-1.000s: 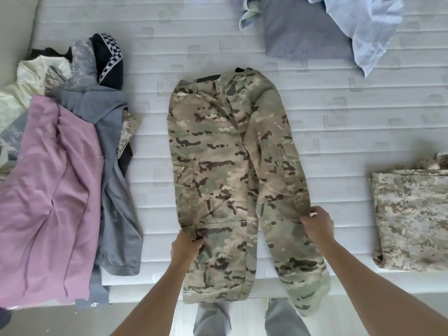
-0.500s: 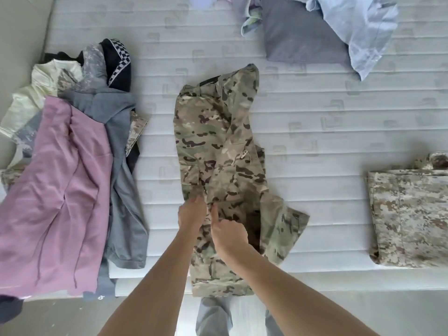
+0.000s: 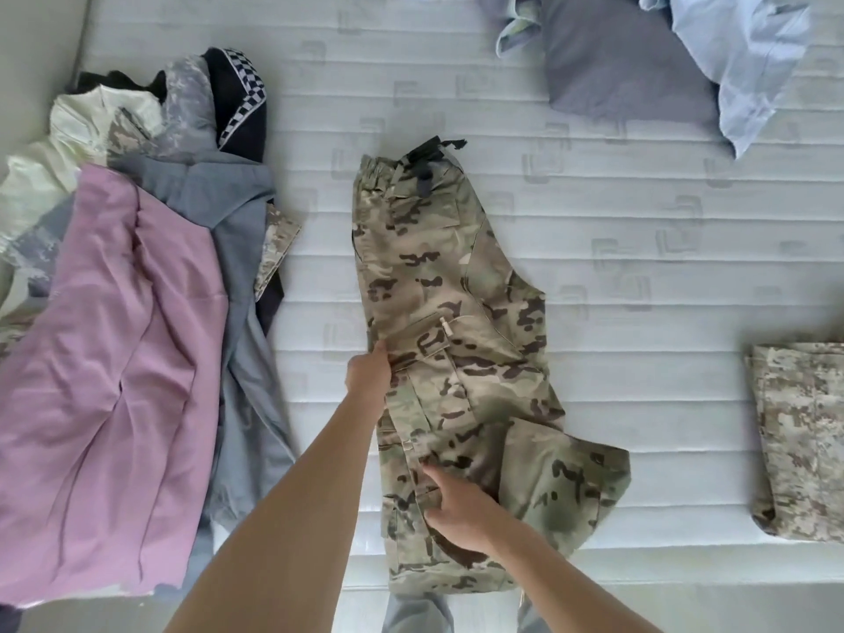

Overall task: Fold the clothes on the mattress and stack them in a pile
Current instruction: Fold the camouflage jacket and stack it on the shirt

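the camouflage trousers [image 3: 456,340] lie folded lengthwise mid-mattress [image 3: 639,267], right of the pink garment [image 3: 114,367]. the left hand [image 3: 369,377] pinches their left edge, while the right hand [image 3: 461,509] presses loosely spread fingers on the lower legs.

Both forearms are seen bare, no sleeves, rings or watch being worn on the left hand [image 3: 367,381] or right hand [image 3: 461,513]; grey trouser legs [image 3: 418,614] are visible beneath them.
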